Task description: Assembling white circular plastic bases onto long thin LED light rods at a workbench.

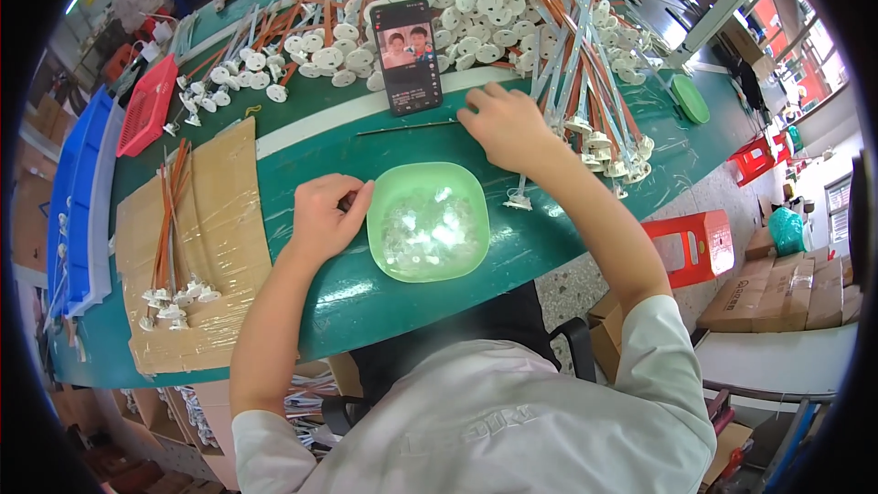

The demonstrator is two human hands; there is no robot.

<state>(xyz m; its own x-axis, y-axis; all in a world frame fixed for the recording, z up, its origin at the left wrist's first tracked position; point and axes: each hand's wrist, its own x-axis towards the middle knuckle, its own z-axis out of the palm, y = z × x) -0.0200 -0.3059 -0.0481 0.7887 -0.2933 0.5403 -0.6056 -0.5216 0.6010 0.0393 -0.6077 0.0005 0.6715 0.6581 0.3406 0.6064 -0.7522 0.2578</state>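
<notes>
On the green table a light-green square bowl (pixel 377 247) holds many small clear pieces. My left hand (pixel 325 215) rests beside its left rim, fingers curled and thumb pointing at the rim; what it holds, if anything, is hidden. My right hand (pixel 510 128) is closed beyond the bowl, at the right end of a thin dark rod (pixel 407 129) lying on the table. A phone (pixel 408 59) stands upright just behind the rod, its screen lit. Right of my right hand lies a bundle of grey and brown strips (pixel 585 64) with white round ends.
A large heap of white disc-ended parts (pixel 476 9) fills the far side. At left are cardboard (pixel 233 192) with several strips on it, a red basket (pixel 149 105) and a blue tray (pixel 78 210). A green dish (pixel 690 99) and red stool (pixel 695 247) are at right.
</notes>
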